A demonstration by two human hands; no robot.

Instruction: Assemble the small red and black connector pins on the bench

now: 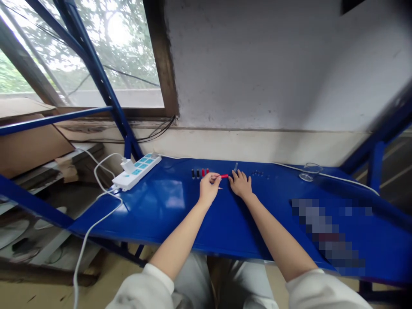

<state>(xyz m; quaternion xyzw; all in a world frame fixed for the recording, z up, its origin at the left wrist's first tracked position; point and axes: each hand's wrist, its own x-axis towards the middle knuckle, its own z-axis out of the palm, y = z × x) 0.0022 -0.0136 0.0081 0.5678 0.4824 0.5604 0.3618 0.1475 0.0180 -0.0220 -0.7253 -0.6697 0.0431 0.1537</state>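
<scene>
My left hand [209, 188] is closed, pinching a small red cylinder [224, 176] that points to the right. A thin, light-coloured pointed piece [220, 188] shows just below those fingers. My right hand [241, 184] lies on the blue table with its fingers spread, its thumb close to the red cylinder's end. Beyond its fingertips is a slim clear object [236, 166], its lower end partly hidden by the hand. Left of my hands stand small black cylinders [195, 174] and red cylinders [205, 172] in a row.
Several tiny dark parts [258, 173] lie on the blue table [161, 219] to the right. A clear cup [307, 176] stands farther right at the back. A white power strip [137, 172] with a plugged-in cord sits at the left. Blue frame posts [106, 86] rise at the sides.
</scene>
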